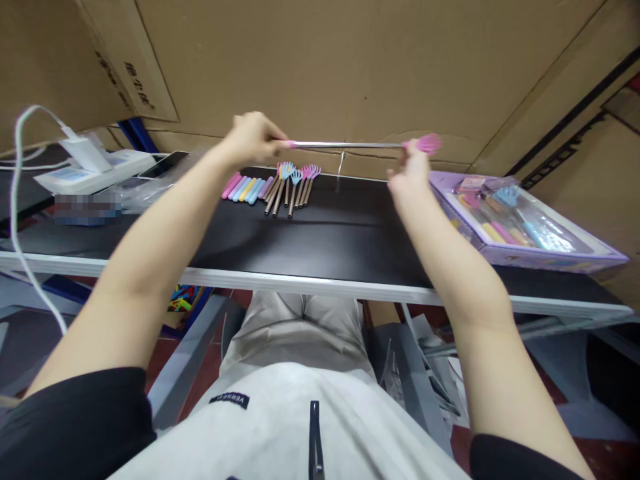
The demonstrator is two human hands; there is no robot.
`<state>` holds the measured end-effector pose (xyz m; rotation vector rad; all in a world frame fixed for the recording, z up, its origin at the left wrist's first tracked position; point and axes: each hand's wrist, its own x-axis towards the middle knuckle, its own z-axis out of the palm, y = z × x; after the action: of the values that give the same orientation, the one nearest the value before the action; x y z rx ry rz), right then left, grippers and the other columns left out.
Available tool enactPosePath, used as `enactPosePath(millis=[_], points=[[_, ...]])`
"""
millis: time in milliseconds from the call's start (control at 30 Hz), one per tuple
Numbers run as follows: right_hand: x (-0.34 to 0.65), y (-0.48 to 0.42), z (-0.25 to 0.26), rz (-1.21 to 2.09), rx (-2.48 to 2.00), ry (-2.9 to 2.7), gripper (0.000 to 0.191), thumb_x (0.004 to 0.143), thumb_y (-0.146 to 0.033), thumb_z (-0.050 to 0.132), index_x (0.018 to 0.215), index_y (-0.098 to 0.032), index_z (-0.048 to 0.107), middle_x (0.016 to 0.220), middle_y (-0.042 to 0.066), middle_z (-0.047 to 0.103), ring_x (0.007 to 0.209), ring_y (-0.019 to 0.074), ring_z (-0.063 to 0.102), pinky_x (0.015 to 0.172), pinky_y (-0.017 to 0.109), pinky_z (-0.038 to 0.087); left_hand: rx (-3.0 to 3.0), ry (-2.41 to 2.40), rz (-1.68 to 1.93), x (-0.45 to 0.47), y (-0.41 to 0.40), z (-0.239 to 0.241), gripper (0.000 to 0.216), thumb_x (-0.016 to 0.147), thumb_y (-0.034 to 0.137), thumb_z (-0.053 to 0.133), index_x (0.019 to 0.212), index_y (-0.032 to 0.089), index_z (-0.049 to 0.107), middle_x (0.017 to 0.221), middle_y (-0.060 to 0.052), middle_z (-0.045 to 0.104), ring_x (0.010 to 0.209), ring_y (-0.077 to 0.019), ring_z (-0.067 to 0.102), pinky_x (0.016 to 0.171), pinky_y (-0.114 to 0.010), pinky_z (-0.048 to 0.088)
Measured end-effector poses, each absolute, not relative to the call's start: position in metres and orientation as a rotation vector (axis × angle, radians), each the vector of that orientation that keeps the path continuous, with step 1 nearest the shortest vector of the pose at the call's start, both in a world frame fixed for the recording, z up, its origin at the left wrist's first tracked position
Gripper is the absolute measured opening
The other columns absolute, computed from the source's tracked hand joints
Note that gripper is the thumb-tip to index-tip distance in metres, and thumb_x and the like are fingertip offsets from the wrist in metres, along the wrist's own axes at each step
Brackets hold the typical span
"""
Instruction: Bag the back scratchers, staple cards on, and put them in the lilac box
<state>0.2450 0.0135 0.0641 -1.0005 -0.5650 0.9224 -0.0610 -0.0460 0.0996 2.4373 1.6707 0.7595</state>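
Stretched level between my hands is a telescopic back scratcher [345, 145] with a thin metal rod and a pink claw head. My left hand [256, 139] is closed on its pink handle end, most of which the fingers hide. At the other end my right hand [413, 163] pinches the rod just below the claw. Below it on the black table [320, 247] lie several back scratcher heads [293, 187] on short metal rods, in pink, blue and purple. To their left sits a row of coloured handles [247, 189] in pink, blue, yellow and purple.
At the right stands a purple box [540, 257] with wrapped back scratchers in it. A white power strip [95, 170] with a plugged-in charger and cable is at the left, near a clear plastic bag [150, 190]. Cardboard [350, 73] walls the back.
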Motion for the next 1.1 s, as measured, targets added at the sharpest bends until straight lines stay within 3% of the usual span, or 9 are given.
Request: enactPosePath(millis=[33,100,233,467,600,700,900,1000,1100], points=[[0.225,0.011,0.063,0.965,-0.978,-0.620,0.035,0.108,-0.030,0.032,0.081,-0.021,0.052,0.113,0.001,0.068,0.120,0.0140,0.059,0.098,0.040,0.047,2.466,1.809,0.796,-0.044,-0.047,0.101,0.041,0.093,0.044,0.055,0.109,0.017,0.082,0.089,-0.010,0.080,0.102,-0.0294,0.065,0.099,-0.044,0.043],[0.199,0.012,0.056,0.992,-1.005,-0.717,0.035,0.107,-0.039,0.037,0.084,-0.020,0.054,0.117,0.003,0.068,0.117,0.0165,0.062,0.094,0.041,0.050,2.505,1.898,0.849,-0.019,-0.049,0.105,0.039,0.093,0.045,0.055,0.107,0.023,0.084,0.098,-0.013,0.080,0.107,-0.0341,0.065,0.098,-0.048,0.043],[0.191,0.030,0.039,0.928,-1.031,-0.906,0.040,0.104,-0.050,0.039,0.088,-0.018,0.057,0.120,0.006,0.067,0.122,0.0221,0.063,0.091,0.044,0.052,2.522,1.912,0.838,0.004,-0.058,0.116,0.029,0.091,0.045,0.058,0.095,0.032,0.084,0.093,-0.009,0.079,0.109,-0.0365,0.066,0.104,-0.052,0.041],[0.191,0.035,0.042,0.871,-1.022,-1.051,0.052,0.102,-0.063,0.038,0.090,-0.017,0.059,0.111,0.007,0.067,0.118,0.0234,0.067,0.086,0.038,0.054,2.436,1.819,0.819,0.032,-0.064,0.095,0.026,0.092,0.028,0.061,0.106,0.016,0.079,0.106,-0.015,0.077,0.122,-0.0377,0.066,0.113,-0.056,0.041],[0.201,0.035,0.052,0.848,-1.089,-1.042,0.039,0.104,-0.052,0.049,0.091,-0.017,0.059,0.111,0.008,0.068,0.113,0.0209,0.068,0.076,0.029,0.053,2.283,1.560,0.732,0.053,-0.057,0.080,0.018,0.092,0.019,0.061,0.099,0.012,0.076,0.089,-0.010,0.075,0.112,-0.0342,0.073,0.107,-0.052,0.051],[0.214,0.034,0.054,0.812,-1.273,-1.092,0.026,0.102,-0.037,0.056,0.088,-0.017,0.060,0.099,0.007,0.069,0.095,0.0185,0.070,0.071,0.028,0.052,2.136,1.463,0.700,0.076,-0.046,0.075,0.020,0.092,0.013,0.057,0.098,0.007,0.075,0.084,-0.011,0.074,0.103,-0.0322,0.076,0.103,-0.048,0.056],[0.231,0.011,0.045,0.999,-1.605,-1.337,0.024,0.095,-0.021,0.068,0.075,-0.017,0.056,0.060,-0.002,0.055,0.053,0.0096,0.052,0.056,0.024,0.042,2.073,1.459,0.650,0.110,-0.016,0.049,0.024,0.094,0.014,0.057,0.104,0.001,0.074,0.092,-0.019,0.078,0.096,-0.0343,0.079,0.093,-0.045,0.061],[0.238,0.007,0.036,0.983,-1.763,-1.465,0.027,0.094,-0.013,0.067,0.069,-0.016,0.055,0.055,-0.002,0.052,0.048,0.0084,0.048,0.050,0.023,0.036,2.045,1.403,0.527,0.116,-0.011,0.032,0.030,0.097,0.017,0.052,0.105,-0.002,0.074,0.101,-0.026,0.078,0.093,-0.0334,0.079,0.086,-0.041,0.063],[0.244,0.012,0.024,0.742,-1.904,-1.606,0.021,0.093,-0.012,0.063,0.073,-0.013,0.063,0.060,0.003,0.058,0.050,0.0109,0.051,0.054,0.025,0.044,2.055,1.372,0.426,0.112,-0.012,0.029,0.035,0.099,0.018,0.048,0.112,-0.003,0.073,0.109,-0.028,0.077,0.096,-0.0317,0.079,0.083,-0.037,0.062]])
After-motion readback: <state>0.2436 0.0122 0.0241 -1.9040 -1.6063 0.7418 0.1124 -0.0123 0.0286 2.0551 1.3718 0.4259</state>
